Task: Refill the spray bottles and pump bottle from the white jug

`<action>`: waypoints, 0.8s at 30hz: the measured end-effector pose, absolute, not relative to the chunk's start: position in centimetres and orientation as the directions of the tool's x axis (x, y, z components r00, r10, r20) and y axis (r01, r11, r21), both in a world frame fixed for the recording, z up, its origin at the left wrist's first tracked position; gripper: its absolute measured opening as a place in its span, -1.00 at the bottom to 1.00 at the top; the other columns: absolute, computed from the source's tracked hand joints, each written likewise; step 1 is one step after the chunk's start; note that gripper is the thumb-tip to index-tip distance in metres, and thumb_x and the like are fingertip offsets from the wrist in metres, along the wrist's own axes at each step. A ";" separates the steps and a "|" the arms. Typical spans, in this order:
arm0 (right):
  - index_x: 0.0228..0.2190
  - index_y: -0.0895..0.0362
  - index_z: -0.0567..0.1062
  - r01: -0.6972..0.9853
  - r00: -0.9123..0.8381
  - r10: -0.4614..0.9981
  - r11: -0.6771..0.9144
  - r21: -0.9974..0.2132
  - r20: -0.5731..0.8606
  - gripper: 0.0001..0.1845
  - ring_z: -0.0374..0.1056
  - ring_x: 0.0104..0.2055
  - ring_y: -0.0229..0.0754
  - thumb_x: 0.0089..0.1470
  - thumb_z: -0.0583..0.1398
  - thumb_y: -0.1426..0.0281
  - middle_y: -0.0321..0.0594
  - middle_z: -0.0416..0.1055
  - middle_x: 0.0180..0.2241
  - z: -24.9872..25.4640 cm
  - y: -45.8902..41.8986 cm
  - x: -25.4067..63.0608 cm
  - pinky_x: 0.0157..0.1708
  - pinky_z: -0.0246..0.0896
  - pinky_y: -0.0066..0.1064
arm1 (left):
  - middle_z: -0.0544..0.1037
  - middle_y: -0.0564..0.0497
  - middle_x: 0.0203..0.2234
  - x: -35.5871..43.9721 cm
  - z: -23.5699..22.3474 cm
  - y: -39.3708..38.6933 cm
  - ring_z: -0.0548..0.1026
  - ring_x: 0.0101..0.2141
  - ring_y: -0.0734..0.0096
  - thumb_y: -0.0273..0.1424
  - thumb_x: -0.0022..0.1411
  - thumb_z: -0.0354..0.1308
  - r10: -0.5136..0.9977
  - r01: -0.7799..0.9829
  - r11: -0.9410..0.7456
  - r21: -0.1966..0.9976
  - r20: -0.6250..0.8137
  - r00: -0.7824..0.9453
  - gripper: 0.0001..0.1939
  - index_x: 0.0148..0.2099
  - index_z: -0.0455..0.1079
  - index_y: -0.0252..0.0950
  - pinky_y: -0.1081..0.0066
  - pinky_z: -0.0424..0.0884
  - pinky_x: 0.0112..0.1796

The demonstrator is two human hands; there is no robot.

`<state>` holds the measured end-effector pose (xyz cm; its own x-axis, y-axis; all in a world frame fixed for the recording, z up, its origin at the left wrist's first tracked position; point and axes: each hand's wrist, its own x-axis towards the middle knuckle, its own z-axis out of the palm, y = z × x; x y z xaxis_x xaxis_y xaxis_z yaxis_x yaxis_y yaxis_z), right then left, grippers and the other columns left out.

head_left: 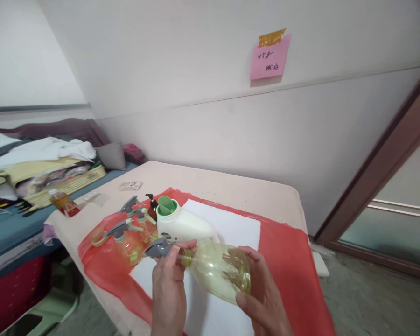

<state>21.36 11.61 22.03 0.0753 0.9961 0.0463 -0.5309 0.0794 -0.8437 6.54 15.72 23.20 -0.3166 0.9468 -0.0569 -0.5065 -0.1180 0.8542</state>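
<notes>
A clear yellow-green plastic bottle lies tilted on its side in front of me. My right hand is wrapped round its wide base. At the neck, my left hand is closed on a grey trigger spray head. My fingers cover the joint, so I cannot tell whether head and neck are screwed together. Just behind stands a large white bottle with a green cup-like cap at its opening. Left of it are spray bottles with grey heads and a dark pump bottle.
Red plastic sheeting and white paper cover part of the pale table. A bottle of amber liquid stands by its left edge. A bed with piled cloth is at left, a wall behind.
</notes>
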 end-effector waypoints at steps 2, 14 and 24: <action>-0.06 -0.12 0.27 -0.533 0.050 0.997 0.082 -0.842 0.065 -0.26 0.29 0.00 0.02 -0.30 0.39 0.09 -0.19 0.35 -0.04 22.0 11.6 21.2 -0.09 0.24 -0.16 | 0.59 -0.17 -0.21 6.8 23.2 15.6 0.52 -0.11 0.10 -0.19 0.15 0.18 0.961 -0.499 -0.064 0.864 -0.082 -0.265 -0.68 -0.21 0.51 -0.37 0.19 0.39 -0.07; -0.04 -0.15 0.22 -0.541 0.087 0.991 0.136 -0.830 0.106 -0.27 0.33 -0.03 0.04 -0.24 0.38 0.11 -0.19 0.34 -0.04 21.4 11.2 19.9 -0.07 0.26 -0.09 | 0.58 -0.24 -0.16 7.2 23.8 15.4 0.54 -0.14 0.05 -0.18 0.13 0.19 0.965 -0.631 0.035 0.775 -0.191 -0.182 -0.67 -0.23 0.48 -0.36 0.18 0.40 -0.15; -0.05 -0.14 0.24 -0.477 0.181 0.978 0.182 -0.860 0.107 -0.24 0.31 0.00 0.05 -0.29 0.39 0.04 -0.18 0.33 -0.03 21.1 11.0 19.4 -0.05 0.26 -0.07 | 0.57 -0.23 -0.13 7.8 23.9 14.9 0.51 -0.09 0.01 -0.15 0.14 0.18 0.961 -0.666 0.068 0.743 -0.228 -0.155 -0.65 -0.22 0.48 -0.36 0.16 0.38 -0.11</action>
<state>19.43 11.02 21.15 0.1808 0.9777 0.1065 -0.4769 0.1819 -0.8599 7.79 14.89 23.87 -0.1554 0.9612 -0.2278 -0.6660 0.0683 0.7428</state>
